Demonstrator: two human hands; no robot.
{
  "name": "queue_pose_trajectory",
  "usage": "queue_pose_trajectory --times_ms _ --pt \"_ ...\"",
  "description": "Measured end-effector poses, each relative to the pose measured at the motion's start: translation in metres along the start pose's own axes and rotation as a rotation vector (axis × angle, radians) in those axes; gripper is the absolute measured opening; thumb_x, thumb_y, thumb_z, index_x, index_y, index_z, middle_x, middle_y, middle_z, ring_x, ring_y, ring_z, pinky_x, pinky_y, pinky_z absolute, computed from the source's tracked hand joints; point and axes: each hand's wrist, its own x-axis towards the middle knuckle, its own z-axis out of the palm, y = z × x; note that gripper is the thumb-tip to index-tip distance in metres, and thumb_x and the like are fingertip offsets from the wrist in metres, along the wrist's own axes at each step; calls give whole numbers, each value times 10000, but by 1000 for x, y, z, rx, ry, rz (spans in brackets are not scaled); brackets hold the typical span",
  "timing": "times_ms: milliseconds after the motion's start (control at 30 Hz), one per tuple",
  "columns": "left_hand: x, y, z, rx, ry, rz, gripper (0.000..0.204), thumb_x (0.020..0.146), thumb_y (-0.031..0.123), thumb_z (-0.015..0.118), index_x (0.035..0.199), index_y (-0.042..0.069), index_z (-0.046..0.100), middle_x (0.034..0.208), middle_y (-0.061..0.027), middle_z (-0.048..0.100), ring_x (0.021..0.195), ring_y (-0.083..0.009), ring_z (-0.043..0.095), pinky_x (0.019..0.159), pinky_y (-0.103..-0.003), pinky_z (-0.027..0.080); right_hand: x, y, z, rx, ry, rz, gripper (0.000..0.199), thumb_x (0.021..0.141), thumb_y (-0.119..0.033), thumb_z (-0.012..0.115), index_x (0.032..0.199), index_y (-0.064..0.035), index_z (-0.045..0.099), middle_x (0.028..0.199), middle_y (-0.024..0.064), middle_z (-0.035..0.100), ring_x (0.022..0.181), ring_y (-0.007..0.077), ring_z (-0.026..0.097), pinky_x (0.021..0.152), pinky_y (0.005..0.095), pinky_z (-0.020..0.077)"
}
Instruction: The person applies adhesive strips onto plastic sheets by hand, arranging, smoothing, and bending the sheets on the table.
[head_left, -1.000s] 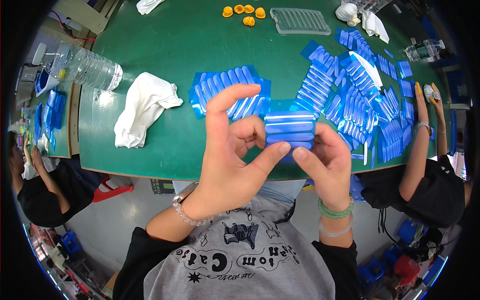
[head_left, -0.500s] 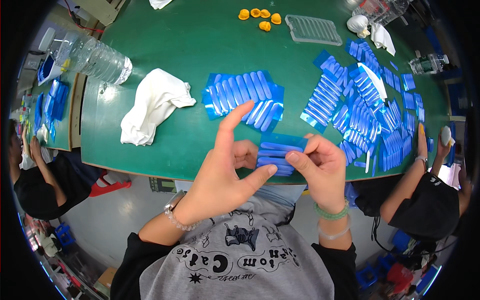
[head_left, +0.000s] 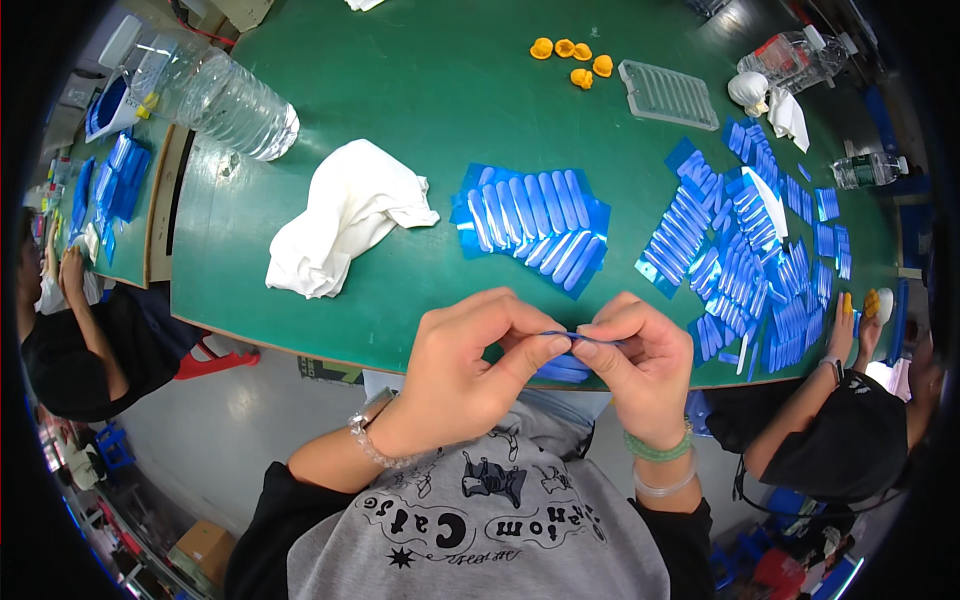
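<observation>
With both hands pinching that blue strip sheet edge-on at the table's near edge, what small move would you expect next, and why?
Probably laying it flat on the green table. Both the left hand and right hand pinch the blue sheet between fingertips, edge-on, just off the near edge. A fanned stack of similar sheets lies straight ahead with bare table before it. That is a judgement only.

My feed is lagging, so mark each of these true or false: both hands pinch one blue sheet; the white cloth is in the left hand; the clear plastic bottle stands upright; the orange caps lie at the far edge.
1. Left hand and right hand pinch one thin blue plastic sheet: true.
2. Crumpled white cloth is in the left hand: false, it lies on the green table.
3. Clear plastic bottle stands upright: false, it lies on its side.
4. Small orange caps lie at the far edge: true.
</observation>
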Motion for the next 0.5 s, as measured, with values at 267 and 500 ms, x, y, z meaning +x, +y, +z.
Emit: queue_pose_trajectory --times_ms 267,500 --pt "15 1 -21 -251 -3 -159 550 777 -35 694 1276 26 470 970 -79 595 855 -137 595 727 -240 501 32 -1 17 121 266 28 210 809 46 665 1009 22 607 853 30 577 718 64 527 605 191 420" --pt "66 -7 -56 633 110 273 673 729 79 745 1325 60 433 1152 -154 563 1086 -277 552 905 -365 461 83 -10 -6 -1070 85 -219 433 723 -80 692 1140 -30 584 969 98 599 944 275 512 864 371 412"
